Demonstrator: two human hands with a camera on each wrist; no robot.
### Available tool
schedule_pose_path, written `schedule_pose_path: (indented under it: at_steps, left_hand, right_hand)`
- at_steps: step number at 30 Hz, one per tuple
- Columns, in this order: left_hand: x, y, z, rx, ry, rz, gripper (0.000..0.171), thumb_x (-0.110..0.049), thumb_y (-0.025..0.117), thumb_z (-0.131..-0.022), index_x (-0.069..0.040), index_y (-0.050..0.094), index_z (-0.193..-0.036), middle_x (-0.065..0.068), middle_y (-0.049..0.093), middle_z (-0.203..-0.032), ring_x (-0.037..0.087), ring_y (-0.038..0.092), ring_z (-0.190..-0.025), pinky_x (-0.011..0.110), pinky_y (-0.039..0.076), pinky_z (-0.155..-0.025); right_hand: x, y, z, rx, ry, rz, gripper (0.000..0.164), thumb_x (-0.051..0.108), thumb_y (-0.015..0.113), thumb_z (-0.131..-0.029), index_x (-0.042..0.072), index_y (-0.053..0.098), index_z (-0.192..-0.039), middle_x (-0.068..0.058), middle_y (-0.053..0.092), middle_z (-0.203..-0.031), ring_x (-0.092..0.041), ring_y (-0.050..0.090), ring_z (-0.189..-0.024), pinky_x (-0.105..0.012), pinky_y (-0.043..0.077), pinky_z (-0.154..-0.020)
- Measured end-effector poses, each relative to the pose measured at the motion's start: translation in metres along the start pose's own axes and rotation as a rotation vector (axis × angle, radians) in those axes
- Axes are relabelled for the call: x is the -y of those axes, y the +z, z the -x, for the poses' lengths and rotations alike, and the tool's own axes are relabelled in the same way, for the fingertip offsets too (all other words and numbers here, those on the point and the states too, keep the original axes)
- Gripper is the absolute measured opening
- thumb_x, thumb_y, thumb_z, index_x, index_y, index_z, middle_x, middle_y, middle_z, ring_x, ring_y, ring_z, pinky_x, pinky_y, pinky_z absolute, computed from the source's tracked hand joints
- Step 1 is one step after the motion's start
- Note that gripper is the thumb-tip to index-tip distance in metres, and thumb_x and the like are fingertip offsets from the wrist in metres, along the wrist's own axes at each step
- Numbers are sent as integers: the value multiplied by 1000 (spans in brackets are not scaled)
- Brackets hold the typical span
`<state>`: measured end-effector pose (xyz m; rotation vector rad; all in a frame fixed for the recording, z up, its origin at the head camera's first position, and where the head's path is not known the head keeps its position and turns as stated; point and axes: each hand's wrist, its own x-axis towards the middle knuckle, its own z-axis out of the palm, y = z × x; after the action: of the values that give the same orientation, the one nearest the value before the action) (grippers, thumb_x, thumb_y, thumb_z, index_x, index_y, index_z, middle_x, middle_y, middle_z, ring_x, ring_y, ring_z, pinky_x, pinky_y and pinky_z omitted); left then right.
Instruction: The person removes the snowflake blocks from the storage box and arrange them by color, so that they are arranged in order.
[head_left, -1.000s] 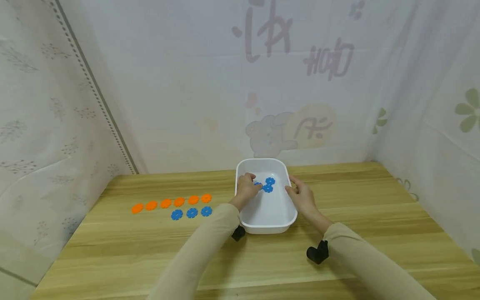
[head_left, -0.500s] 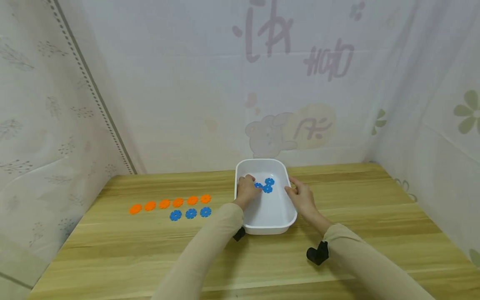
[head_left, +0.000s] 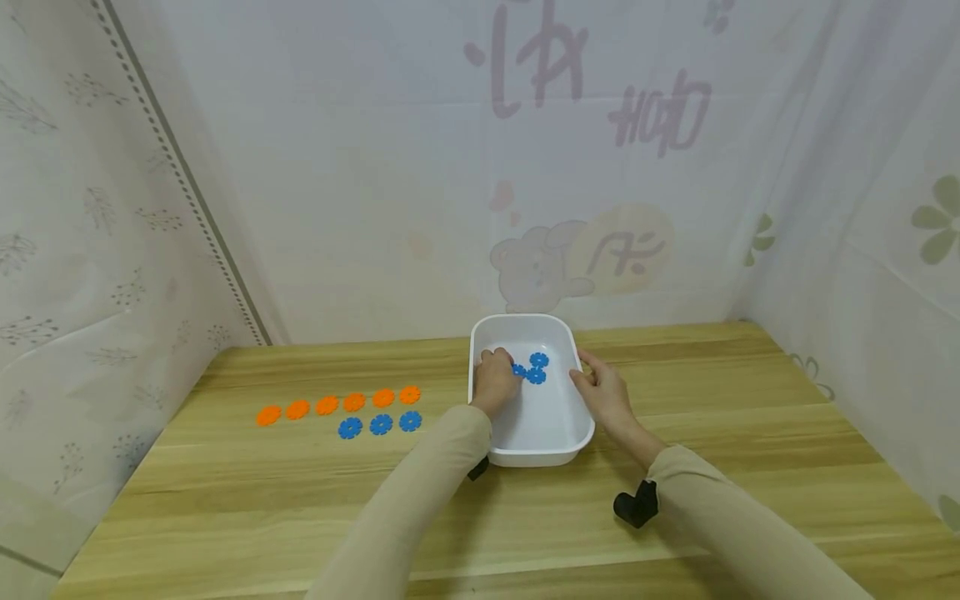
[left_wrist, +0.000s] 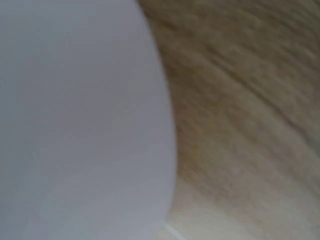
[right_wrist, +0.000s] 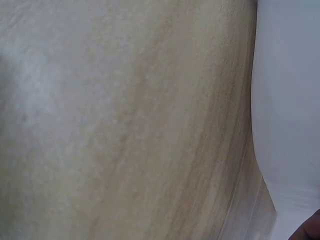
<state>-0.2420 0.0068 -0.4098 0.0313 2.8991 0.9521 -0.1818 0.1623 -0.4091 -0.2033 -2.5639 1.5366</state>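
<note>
In the head view, a white plastic tray (head_left: 540, 421) stands on the wooden table, long side pointing away from me. My left hand (head_left: 495, 385) reaches down inside its left part, its fingertips hidden behind the hand. Right beside those fingers lies a blue notched snowflake disc (head_left: 518, 370); whether the hand pinches a disc I cannot tell. Two more blue discs (head_left: 538, 360) lie just to its right on the tray floor. My right hand (head_left: 609, 400) holds the tray's right wall, thumb at the rim and fingers along the outside. The right wrist view shows the tray's outer wall (right_wrist: 287, 100).
Left of the tray, several orange snowflake discs (head_left: 354, 402) form a slanting row on the table (head_left: 247, 500). Three blue discs (head_left: 381, 424) lie in a shorter row in front of them. A patterned white curtain (head_left: 375, 183) hangs behind and at both sides.
My left hand has shifted slightly within the tray, and its thumb shows less now. The right hand keeps its hold on the wall. The rows of discs have not been rearranged.
</note>
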Motion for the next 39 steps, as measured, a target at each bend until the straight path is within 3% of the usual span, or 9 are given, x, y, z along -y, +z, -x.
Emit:
schedule_pose_path:
  at_steps: [8, 18, 29, 39]
  left_hand:
    - [0, 1, 0, 6, -4, -23, 24, -11, 65, -87, -3, 59, -108, 13, 51, -109, 26, 51, -98, 38, 46, -91]
    - [-1, -3, 3, 7, -4, -37, 26, -13, 68, -85, -2, 59, -107, 14, 51, -107, 26, 53, -96, 37, 48, -89]
    - [2, 0, -2, -31, 29, -43, 24, -10, 67, -84, -1, 57, -104, 15, 52, -105, 28, 55, -93, 37, 48, -85]
    - [-1, -3, 1, 23, -4, -19, 25, -12, 66, -86, -2, 58, -108, 14, 51, -109, 26, 52, -97, 38, 47, -89]
  right_hand:
    - [-1, 0, 1, -6, 1, -2, 45, 11, 54, -95, 1, 44, -138, -14, 54, -69, -23, 54, -62, -20, 45, -49]
    - [0, 1, 0, -5, 11, 10, 46, 12, 54, -95, 1, 44, -138, -14, 54, -70, -14, 49, -59, -20, 44, -49]
    - [0, 1, 0, 1, 8, 6, 46, 13, 53, -96, 0, 42, -139, -21, 58, -76, -26, 58, -67, -26, 50, -55]
    - [0, 1, 0, -7, 3, 1, 46, 12, 54, -95, 0, 44, -138, -16, 54, -71, -21, 53, -63, -21, 45, -51]
